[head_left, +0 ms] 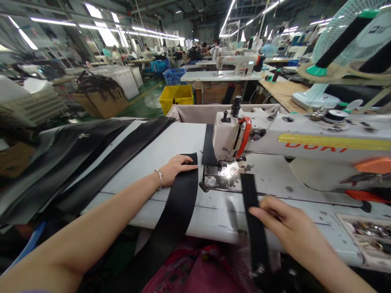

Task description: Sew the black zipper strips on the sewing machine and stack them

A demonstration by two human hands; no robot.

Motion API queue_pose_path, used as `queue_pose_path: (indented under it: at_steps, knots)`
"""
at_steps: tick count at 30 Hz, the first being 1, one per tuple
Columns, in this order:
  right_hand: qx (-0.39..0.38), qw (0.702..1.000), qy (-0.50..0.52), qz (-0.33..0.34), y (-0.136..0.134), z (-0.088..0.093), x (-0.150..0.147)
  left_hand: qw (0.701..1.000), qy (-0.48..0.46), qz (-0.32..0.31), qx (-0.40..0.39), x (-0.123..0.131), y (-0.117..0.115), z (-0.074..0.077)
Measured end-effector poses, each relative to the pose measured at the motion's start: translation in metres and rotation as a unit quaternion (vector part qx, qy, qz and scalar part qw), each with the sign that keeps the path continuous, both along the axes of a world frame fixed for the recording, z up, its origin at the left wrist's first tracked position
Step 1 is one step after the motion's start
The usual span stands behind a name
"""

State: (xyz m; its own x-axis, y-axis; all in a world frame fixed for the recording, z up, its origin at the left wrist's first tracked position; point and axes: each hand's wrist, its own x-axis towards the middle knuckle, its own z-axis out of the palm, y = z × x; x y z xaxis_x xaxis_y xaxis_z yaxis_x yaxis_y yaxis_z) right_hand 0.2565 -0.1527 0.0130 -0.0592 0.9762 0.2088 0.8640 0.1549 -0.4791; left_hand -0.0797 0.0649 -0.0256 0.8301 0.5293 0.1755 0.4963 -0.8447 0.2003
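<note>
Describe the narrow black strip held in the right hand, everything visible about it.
The narrow black strip is a long, flat band, dark and matte, likely webbing or a zipper tape; blur hides its texture. It runs from the lit needle plate of the sewing machine toward the viewer, over the table's front edge and down out of sight. The right hand grips it near the edge. The wide black fabric piece lies apart, to its left.

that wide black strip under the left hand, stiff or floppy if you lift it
Probably floppy: the wide strip bends over the table edge and hangs down. Likely light, since the left hand pins it flat with its fingers only. It may slide easily, as the tabletop looks smooth.
</note>
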Motion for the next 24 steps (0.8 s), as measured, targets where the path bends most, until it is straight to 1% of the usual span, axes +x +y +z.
queue_pose_path:
  at_steps: [2,3,5,7,9,11,12,14,15,19,24]
  knots:
    - [0.023,0.996,-0.076,0.037,0.037,-0.017,-0.018,1.000,-0.003,-0.004,-0.009,0.000,-0.001,0.006]
    - [0.044,0.992,-0.108,0.054,0.052,-0.024,-0.025,1.000,-0.005,-0.006,-0.011,0.001,-0.003,0.010]
    - [0.074,0.981,-0.159,0.089,0.069,-0.034,-0.031,1.000,-0.018,-0.010,-0.010,0.009,-0.012,0.016]
    - [0.070,0.971,-0.191,0.125,0.075,-0.037,-0.028,0.998,-0.038,-0.044,-0.004,0.024,-0.026,0.022]
    - [0.056,0.963,-0.213,0.152,0.076,-0.035,-0.020,0.993,-0.049,-0.108,0.000,0.045,-0.041,0.024]
    - [0.045,0.958,-0.219,0.180,0.078,-0.032,-0.012,0.985,-0.026,-0.169,0.003,0.065,-0.053,0.022]
    - [0.043,0.957,-0.214,0.193,0.080,-0.031,-0.009,0.983,-0.008,-0.184,0.002,0.072,-0.058,0.021]
    - [0.043,0.959,-0.192,0.206,0.084,-0.031,-0.006,0.982,0.025,-0.185,-0.002,0.082,-0.064,0.017]
    - [0.044,0.963,-0.175,0.201,0.086,-0.032,-0.006,0.984,0.034,-0.177,-0.004,0.084,-0.065,0.015]
    - [0.038,0.975,-0.140,0.171,0.088,-0.037,-0.008,0.988,0.043,-0.146,-0.006,0.082,-0.068,0.011]
    - [0.032,0.974,-0.145,0.174,0.088,-0.039,-0.009,0.992,0.043,-0.119,-0.003,0.080,-0.073,0.008]
